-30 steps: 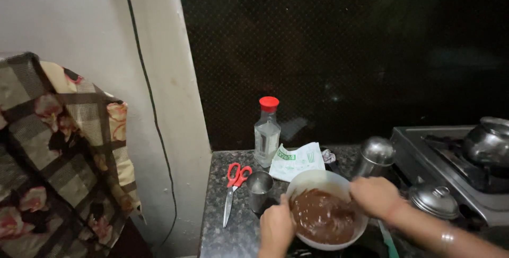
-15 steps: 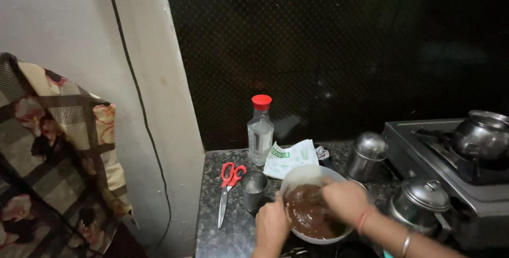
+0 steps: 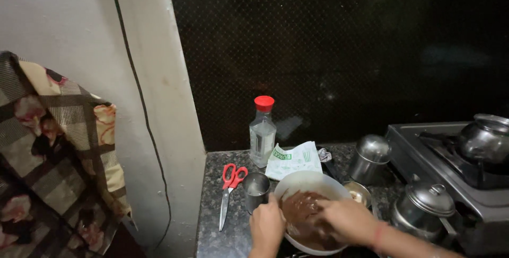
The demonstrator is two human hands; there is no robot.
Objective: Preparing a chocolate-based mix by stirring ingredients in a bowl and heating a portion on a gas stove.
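Gripping the white bowl [image 3: 310, 184] at its near-left rim, the left hand [image 3: 266, 225] has fingers closed on the edge. The right hand [image 3: 347, 220] sits over the brown batter [image 3: 299, 210] inside; its grasp cannot be told. Bowl rests on the dark speckled counter [image 3: 212, 237], just beside a steel cup [image 3: 256, 189]. Red-handled scissors [image 3: 229, 192] lie left, a red-capped clear bottle [image 3: 262, 133] behind.
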